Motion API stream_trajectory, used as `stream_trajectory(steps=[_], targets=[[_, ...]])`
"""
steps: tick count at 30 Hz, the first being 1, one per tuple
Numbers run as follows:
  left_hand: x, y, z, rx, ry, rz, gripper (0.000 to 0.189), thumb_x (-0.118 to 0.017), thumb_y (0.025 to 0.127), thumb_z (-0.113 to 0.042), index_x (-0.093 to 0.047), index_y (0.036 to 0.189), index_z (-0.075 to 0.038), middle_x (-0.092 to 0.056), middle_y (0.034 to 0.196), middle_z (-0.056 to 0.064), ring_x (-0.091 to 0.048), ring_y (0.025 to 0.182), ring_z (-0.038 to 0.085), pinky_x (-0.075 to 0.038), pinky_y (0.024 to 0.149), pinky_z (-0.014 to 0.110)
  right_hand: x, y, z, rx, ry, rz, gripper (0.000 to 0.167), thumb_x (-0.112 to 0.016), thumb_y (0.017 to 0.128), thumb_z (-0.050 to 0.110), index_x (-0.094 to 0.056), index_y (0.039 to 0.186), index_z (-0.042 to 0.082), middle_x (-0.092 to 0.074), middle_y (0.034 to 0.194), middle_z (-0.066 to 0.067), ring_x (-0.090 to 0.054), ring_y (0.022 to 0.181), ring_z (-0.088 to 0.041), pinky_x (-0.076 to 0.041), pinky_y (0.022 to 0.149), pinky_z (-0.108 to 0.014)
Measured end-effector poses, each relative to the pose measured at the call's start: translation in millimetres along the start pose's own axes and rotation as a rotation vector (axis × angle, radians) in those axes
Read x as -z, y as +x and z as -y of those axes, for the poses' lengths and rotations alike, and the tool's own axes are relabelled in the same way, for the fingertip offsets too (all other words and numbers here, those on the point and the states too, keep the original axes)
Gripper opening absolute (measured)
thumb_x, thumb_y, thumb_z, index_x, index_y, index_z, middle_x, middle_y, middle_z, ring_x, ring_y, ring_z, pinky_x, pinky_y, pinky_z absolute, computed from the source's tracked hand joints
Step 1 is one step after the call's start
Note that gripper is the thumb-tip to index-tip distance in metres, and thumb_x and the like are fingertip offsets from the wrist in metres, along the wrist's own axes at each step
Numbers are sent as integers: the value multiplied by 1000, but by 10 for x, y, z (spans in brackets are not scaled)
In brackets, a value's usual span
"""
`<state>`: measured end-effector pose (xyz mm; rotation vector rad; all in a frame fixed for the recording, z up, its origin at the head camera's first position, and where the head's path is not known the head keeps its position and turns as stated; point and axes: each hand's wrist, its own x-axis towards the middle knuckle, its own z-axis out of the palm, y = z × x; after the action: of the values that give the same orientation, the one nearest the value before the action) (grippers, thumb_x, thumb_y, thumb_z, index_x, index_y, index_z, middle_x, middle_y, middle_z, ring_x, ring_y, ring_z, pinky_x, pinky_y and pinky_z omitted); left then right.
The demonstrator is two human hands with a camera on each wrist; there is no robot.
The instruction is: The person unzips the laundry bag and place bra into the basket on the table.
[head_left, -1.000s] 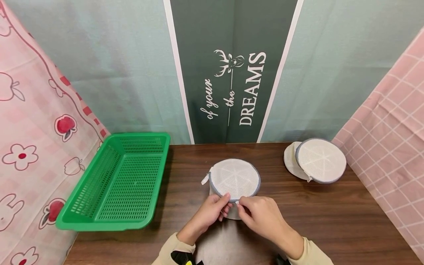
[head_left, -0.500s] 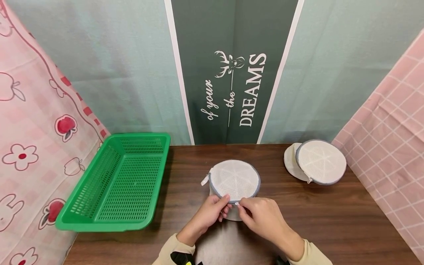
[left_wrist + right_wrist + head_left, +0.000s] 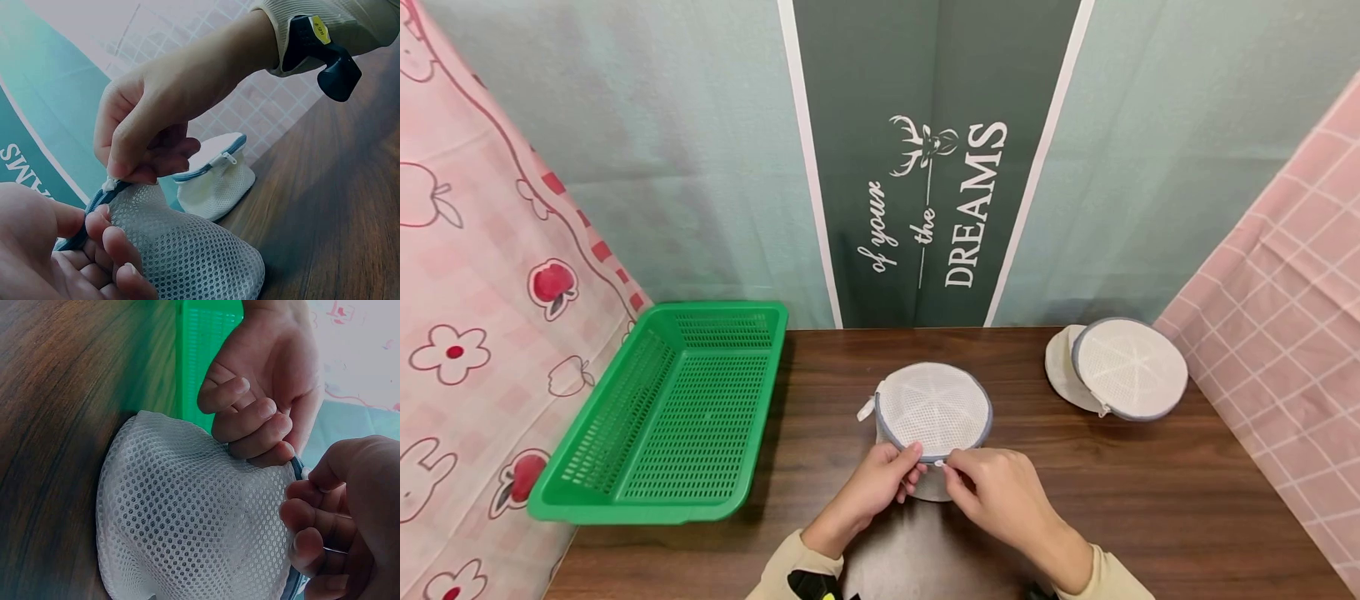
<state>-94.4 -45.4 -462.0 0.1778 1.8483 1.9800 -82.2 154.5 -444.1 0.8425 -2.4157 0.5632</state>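
Head view: the white mesh bag (image 3: 934, 408) stands on the brown table (image 3: 1150, 508), round top uppermost, directly before the person. The left hand (image 3: 880, 482) pinches the near side of its rim; the right hand (image 3: 1000, 492), fingers curled, pinches at a small white zip pull (image 3: 939, 462) just beside. A second mesh bag (image 3: 1131, 368) stands well apart on the right; a green basket (image 3: 647, 511) lies on the left.

Left wrist view: the left thumb and forefinger grip the blue edging (image 3: 76, 240); the right fingertips close on the pull.

Right wrist view: both hands meet at the zip (image 3: 297, 466). Its direction of travel cannot be determined.

Assessment: the step in hand appears to be working the zip. The next move calls for steadying the rim while drawing the pull along the seam.
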Motion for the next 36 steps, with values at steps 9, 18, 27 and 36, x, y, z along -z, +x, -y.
stream_trajectory(steps=[9,18,27,36], targets=[[-1,2,4,-2,22,2,46,-51,107,-20,-58,94,23,-51,65,-6,-45,58,4,-37,50,17,10,-22,-4,-2,-5,-6,30,-69,80,16,-47,65,31,-29,60,22,-26,52,5,-22,46,-15],[1,-8,-5,0,30,1,46,-51,108,-21,-58,95,23,-51,65,-6,-46,59,6,-38,50,17,12,-44,-23,4,-21,-25,27,-69,79,17,-50,66,31,-32,59,22,-28,51,4,-24,45,-17],[8,-16,9,0,33,-9,46,-51,107,-21,-58,95,23,-51,65,-6,-46,58,6,-38,50,17,23,-63,-48,0,-36,-38,29,-68,79,18,-47,65,31,-30,60,22,-26,51,3,-22,45,-17],[18,-19,24,-1,27,-11,46,-51,107,-20,-58,94,23,-51,64,-6,-46,57,6,-38,50,17,43,-72,-70,5,-49,-40,31,-68,79,18,-44,64,31,-29,61,21,-26,52,3,-22,46,-17]])
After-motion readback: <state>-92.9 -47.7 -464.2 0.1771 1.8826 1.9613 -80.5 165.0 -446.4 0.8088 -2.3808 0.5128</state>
